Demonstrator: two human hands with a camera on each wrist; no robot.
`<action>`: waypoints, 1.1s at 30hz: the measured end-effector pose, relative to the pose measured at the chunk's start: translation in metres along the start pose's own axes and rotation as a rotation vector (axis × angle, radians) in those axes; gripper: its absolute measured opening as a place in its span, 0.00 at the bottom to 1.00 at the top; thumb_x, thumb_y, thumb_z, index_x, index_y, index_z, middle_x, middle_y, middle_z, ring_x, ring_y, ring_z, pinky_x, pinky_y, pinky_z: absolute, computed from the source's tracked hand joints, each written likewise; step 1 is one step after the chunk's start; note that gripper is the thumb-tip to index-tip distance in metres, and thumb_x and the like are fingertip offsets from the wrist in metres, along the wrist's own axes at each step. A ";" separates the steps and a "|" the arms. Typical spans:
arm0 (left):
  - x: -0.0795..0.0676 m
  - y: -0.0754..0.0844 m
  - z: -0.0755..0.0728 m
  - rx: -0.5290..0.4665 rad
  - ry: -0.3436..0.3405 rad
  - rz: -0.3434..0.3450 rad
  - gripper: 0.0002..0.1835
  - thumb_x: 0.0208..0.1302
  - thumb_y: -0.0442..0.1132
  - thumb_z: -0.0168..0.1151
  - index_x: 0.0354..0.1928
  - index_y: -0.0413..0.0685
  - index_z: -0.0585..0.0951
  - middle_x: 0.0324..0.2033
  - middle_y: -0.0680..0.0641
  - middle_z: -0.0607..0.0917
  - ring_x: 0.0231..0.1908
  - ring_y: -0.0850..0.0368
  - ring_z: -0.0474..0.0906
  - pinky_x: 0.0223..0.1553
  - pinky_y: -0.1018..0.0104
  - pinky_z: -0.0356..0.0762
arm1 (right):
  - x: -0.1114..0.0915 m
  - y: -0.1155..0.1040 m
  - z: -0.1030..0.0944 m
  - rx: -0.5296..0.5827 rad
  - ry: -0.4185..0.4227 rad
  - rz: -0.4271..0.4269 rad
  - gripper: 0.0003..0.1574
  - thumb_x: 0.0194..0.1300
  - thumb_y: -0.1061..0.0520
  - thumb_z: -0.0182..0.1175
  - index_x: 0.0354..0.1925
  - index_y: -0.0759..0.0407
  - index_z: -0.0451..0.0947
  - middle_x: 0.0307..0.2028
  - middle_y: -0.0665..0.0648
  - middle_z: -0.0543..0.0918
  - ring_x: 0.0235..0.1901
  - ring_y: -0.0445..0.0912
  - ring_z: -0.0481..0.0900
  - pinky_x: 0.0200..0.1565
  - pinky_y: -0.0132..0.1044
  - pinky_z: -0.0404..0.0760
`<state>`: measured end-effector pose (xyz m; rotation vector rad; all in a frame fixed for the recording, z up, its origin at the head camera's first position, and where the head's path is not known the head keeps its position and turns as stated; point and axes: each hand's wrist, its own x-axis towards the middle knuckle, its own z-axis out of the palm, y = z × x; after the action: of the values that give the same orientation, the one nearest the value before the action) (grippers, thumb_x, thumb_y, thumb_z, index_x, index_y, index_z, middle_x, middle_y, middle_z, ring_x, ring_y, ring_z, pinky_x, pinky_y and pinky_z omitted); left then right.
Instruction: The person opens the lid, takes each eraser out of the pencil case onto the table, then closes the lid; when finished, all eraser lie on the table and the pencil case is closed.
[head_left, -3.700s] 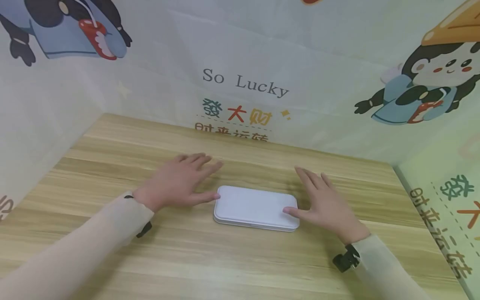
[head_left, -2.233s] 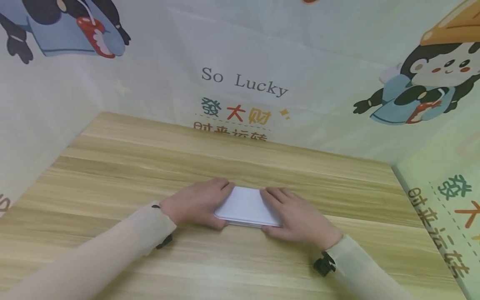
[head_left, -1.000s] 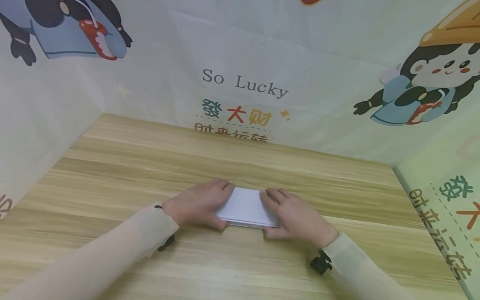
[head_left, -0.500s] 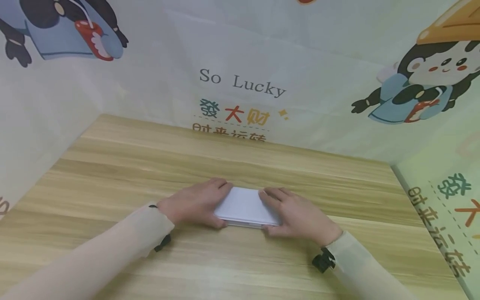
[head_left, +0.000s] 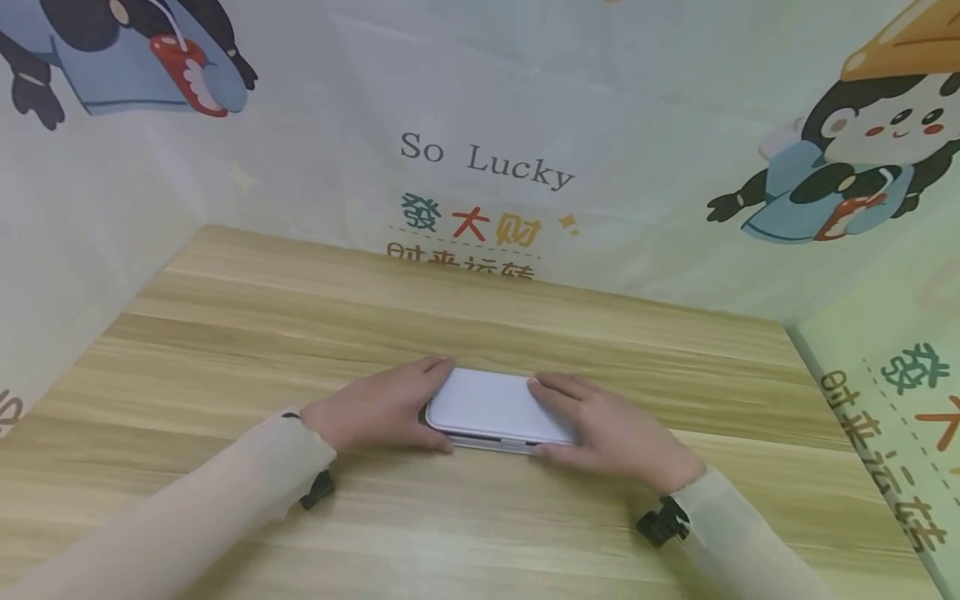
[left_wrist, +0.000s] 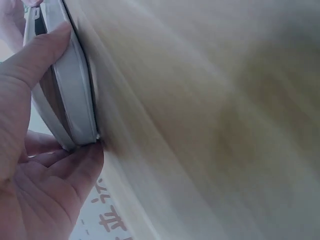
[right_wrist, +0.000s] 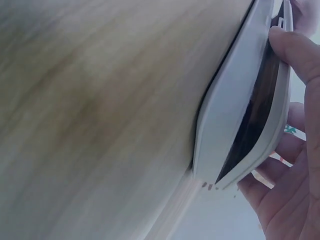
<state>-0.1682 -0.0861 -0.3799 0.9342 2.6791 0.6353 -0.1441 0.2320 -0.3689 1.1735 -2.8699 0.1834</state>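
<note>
A flat white case (head_left: 491,404) with rounded corners lies on the wooden table between both hands in the head view. Its lid stands slightly raised from the base, and a dark gap shows along the front, plainest in the right wrist view of the case (right_wrist: 235,100). My left hand (head_left: 375,408) grips the left end, thumb at the front side and fingers round the far side. At the other end my right hand (head_left: 622,429) holds the case, its thumb against the lid's front edge near a small clasp. What lies inside the case cannot be seen.
The wood-grain table (head_left: 300,308) extends around the case. Printed cloth walls (head_left: 637,125) enclose its back and sides. A black wrist camera (head_left: 663,521) sits below the right sleeve, another (head_left: 317,490) below the left.
Both hands came in from beside the case and took hold of its ends. Since half a second ago the lid has risen a little, and the hands have moved slightly apart.
</note>
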 end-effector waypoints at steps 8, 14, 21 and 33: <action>-0.001 -0.005 -0.002 -0.091 -0.018 -0.010 0.61 0.55 0.58 0.81 0.80 0.35 0.58 0.74 0.40 0.73 0.71 0.47 0.74 0.75 0.50 0.71 | -0.009 0.005 -0.003 0.049 0.016 0.007 0.48 0.65 0.37 0.71 0.72 0.63 0.73 0.72 0.64 0.76 0.70 0.59 0.77 0.70 0.52 0.78; 0.001 -0.005 -0.003 -0.109 -0.016 -0.014 0.61 0.54 0.57 0.82 0.80 0.34 0.58 0.72 0.40 0.75 0.70 0.48 0.75 0.75 0.50 0.71 | -0.014 0.004 -0.010 0.057 0.009 0.018 0.43 0.65 0.43 0.72 0.69 0.66 0.76 0.68 0.64 0.80 0.67 0.59 0.79 0.68 0.52 0.79; 0.000 -0.004 -0.003 -0.096 -0.005 -0.003 0.61 0.53 0.57 0.82 0.78 0.32 0.60 0.70 0.38 0.77 0.70 0.46 0.76 0.75 0.50 0.72 | -0.021 0.005 -0.015 0.048 0.040 0.013 0.35 0.68 0.45 0.70 0.65 0.63 0.81 0.64 0.62 0.84 0.63 0.57 0.83 0.63 0.50 0.83; -0.004 -0.007 -0.004 -0.170 -0.013 -0.019 0.68 0.53 0.57 0.82 0.82 0.32 0.50 0.76 0.37 0.70 0.74 0.45 0.70 0.77 0.49 0.67 | -0.022 0.015 -0.018 0.096 0.318 -0.156 0.17 0.65 0.58 0.73 0.51 0.59 0.88 0.47 0.55 0.92 0.46 0.49 0.90 0.47 0.39 0.90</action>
<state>-0.1701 -0.0946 -0.3792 0.8633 2.5710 0.8353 -0.1387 0.2602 -0.3541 1.2482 -2.5097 0.4603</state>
